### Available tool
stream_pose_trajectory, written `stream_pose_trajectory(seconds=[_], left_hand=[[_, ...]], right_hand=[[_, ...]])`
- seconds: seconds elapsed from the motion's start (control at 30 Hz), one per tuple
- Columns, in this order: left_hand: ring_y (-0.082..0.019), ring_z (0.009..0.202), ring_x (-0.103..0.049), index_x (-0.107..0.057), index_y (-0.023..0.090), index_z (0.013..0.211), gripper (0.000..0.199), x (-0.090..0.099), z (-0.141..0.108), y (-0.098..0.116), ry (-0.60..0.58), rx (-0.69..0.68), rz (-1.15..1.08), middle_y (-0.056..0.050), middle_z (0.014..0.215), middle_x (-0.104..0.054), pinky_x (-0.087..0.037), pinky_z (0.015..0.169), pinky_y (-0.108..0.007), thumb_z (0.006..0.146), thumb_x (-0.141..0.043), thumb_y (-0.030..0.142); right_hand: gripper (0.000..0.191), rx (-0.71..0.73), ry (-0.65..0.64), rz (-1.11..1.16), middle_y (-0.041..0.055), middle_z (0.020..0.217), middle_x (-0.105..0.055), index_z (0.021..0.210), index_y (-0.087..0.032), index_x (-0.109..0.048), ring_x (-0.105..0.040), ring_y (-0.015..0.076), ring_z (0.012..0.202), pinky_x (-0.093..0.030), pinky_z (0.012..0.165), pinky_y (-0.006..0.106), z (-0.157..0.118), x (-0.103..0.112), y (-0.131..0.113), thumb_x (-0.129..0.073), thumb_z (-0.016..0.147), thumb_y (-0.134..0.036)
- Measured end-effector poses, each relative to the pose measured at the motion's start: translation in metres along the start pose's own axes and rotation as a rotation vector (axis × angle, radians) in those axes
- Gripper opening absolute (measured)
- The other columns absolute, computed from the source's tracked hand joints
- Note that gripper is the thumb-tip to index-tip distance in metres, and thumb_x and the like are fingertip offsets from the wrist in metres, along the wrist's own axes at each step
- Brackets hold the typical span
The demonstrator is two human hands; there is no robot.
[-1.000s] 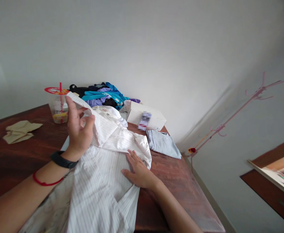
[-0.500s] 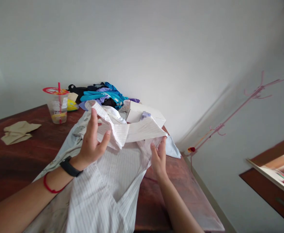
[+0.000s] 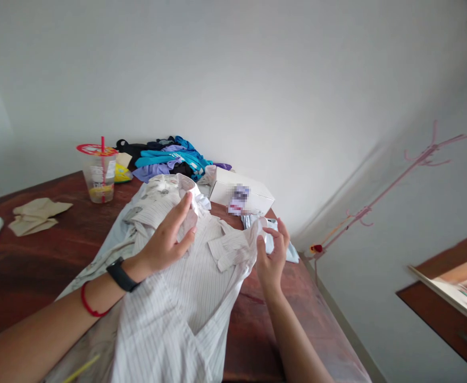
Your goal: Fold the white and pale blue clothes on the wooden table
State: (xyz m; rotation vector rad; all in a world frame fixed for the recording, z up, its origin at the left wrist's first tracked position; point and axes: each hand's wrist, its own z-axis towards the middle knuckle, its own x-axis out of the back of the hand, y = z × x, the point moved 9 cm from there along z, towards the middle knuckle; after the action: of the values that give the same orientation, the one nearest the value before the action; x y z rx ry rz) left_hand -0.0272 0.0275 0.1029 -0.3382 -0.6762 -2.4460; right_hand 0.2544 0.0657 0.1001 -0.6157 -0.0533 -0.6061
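A white striped shirt point(image 3: 201, 276) lies across the table, its lower part toward me. My left hand point(image 3: 169, 236), with a black band on the wrist, is at the shirt's collar; its thumb and fingers are spread, the palm side against the cloth. On the right, my right hand point(image 3: 272, 252) is at the shirt's right edge, fingers curled, with a bit of pale cloth between thumb and fingers. A folded sleeve end point(image 3: 229, 249) rests on the shirt between the hands. Other light garments point(image 3: 127, 215) lie beneath it at the left.
Behind the shirt are a white box point(image 3: 253, 192) and a pile of blue and dark clothes point(image 3: 173, 157). At the left stand a plastic cup point(image 3: 101, 178) and a crumpled brown napkin point(image 3: 36, 215) on the table point(image 3: 14, 271). A pink rack point(image 3: 393, 183) leans at the right.
The cloth strip that was stretched up between both hands has dropped onto the shirt. My left hand has moved right, and my right hand slightly right. More of the white box shows.
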Motion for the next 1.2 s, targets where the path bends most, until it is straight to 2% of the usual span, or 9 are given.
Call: stream_pose_trajectory(seconds=[0.17, 0.33, 0.4, 0.5, 0.67, 0.83, 0.9, 1.07, 1.2], left_hand=[[-0.025, 0.147, -0.041, -0.023, 0.027, 0.164, 0.069, -0.029, -0.007, 0.004, -0.28, -0.033, -0.04, -0.008, 0.163, -0.038, -0.033, 0.123, -0.044, 0.101, -0.05, 0.021], [-0.025, 0.126, -0.061, -0.055, 0.021, 0.148, 0.048, -0.058, -0.024, -0.006, -0.584, 0.068, -0.024, -0.01, 0.139, -0.065, -0.047, 0.11, -0.041, 0.1, -0.055, 0.025], [-0.027, 0.116, -0.067, -0.066, 0.02, 0.137, 0.04, -0.069, -0.035, -0.013, -0.717, 0.109, 0.002, -0.01, 0.126, -0.072, -0.05, 0.104, -0.041, 0.097, -0.06, 0.027], [-0.029, 0.12, -0.065, -0.072, 0.019, 0.127, 0.035, -0.078, -0.047, -0.017, -0.827, 0.088, 0.035, -0.009, 0.123, -0.074, -0.047, 0.107, -0.042, 0.093, -0.065, 0.026], [-0.027, 0.121, -0.064, -0.071, 0.018, 0.13, 0.036, -0.08, -0.049, -0.021, -0.847, 0.101, 0.06, -0.009, 0.127, -0.072, -0.045, 0.108, -0.04, 0.095, -0.064, 0.028], [-0.027, 0.123, -0.063, -0.07, 0.019, 0.13, 0.036, -0.078, -0.049, -0.021, -0.852, 0.11, 0.058, -0.009, 0.129, -0.072, -0.044, 0.108, -0.04, 0.097, -0.063, 0.03], [-0.028, 0.121, -0.064, -0.071, 0.019, 0.129, 0.036, -0.076, -0.049, -0.022, -0.834, 0.118, 0.048, -0.01, 0.128, -0.072, -0.045, 0.107, -0.04, 0.097, -0.062, 0.03], [-0.029, 0.113, -0.067, -0.073, 0.02, 0.124, 0.032, -0.072, -0.044, -0.02, -0.772, 0.111, 0.02, -0.011, 0.12, -0.075, -0.048, 0.101, -0.041, 0.096, -0.061, 0.029], [-0.029, 0.106, -0.069, -0.076, 0.022, 0.117, 0.028, -0.069, -0.04, -0.02, -0.731, 0.111, 0.01, -0.009, 0.112, -0.076, -0.05, 0.096, -0.041, 0.094, -0.06, 0.027]], right_hand=[[0.012, 0.05, -0.246, 0.03, 0.0117, 0.133, -0.06, 0.1, -0.023, -0.068, -0.054, 0.0278, 0.131, -0.04, 0.112, 0.051, -0.009, -0.03, -0.01, -0.058, 0.095, -0.026], [0.014, 0.036, -0.59, 0.168, 0.0091, 0.117, -0.068, 0.101, -0.023, -0.071, -0.065, 0.0237, 0.112, -0.05, 0.1, 0.042, -0.033, -0.064, -0.018, -0.058, 0.095, -0.022], [0.014, 0.032, -0.646, 0.19, 0.0087, 0.115, -0.068, 0.101, -0.023, -0.071, -0.066, 0.0229, 0.11, -0.052, 0.097, 0.039, -0.039, -0.069, -0.021, -0.059, 0.095, -0.021], [0.014, 0.032, -0.667, 0.2, 0.0083, 0.112, -0.068, 0.1, -0.023, -0.071, -0.066, 0.0224, 0.107, -0.052, 0.095, 0.039, -0.042, -0.072, -0.024, -0.059, 0.095, -0.02], [0.015, 0.085, -0.56, 0.087, 0.0101, 0.125, -0.063, 0.103, -0.024, -0.072, -0.061, 0.0259, 0.121, -0.048, 0.104, 0.047, -0.035, -0.063, -0.019, -0.059, 0.095, -0.023], [0.018, 0.085, -0.091, -0.079, 0.0131, 0.142, -0.051, 0.108, -0.023, -0.069, -0.048, 0.031, 0.136, -0.039, 0.112, 0.057, -0.005, -0.013, -0.01, -0.06, 0.094, -0.028], [0.019, 0.056, 0.007, -0.104, 0.0138, 0.14, -0.052, 0.108, -0.022, -0.067, -0.049, 0.0311, 0.135, -0.04, 0.11, 0.057, 0.001, -0.001, -0.008, -0.059, 0.093, -0.031], [0.031, -0.006, -0.048, -0.098, 0.016, 0.15, -0.042, 0.12, -0.022, -0.061, -0.04, 0.0331, 0.143, -0.033, 0.115, 0.058, 0.0, -0.007, 0.005, -0.06, 0.091, -0.034], [0.08, -0.332, -0.054, 0.007, 0.0197, 0.16, -0.031, 0.148, -0.021, -0.037, -0.029, 0.0367, 0.15, -0.032, 0.118, 0.059, -0.008, -0.015, 0.065, -0.071, 0.08, -0.045]])
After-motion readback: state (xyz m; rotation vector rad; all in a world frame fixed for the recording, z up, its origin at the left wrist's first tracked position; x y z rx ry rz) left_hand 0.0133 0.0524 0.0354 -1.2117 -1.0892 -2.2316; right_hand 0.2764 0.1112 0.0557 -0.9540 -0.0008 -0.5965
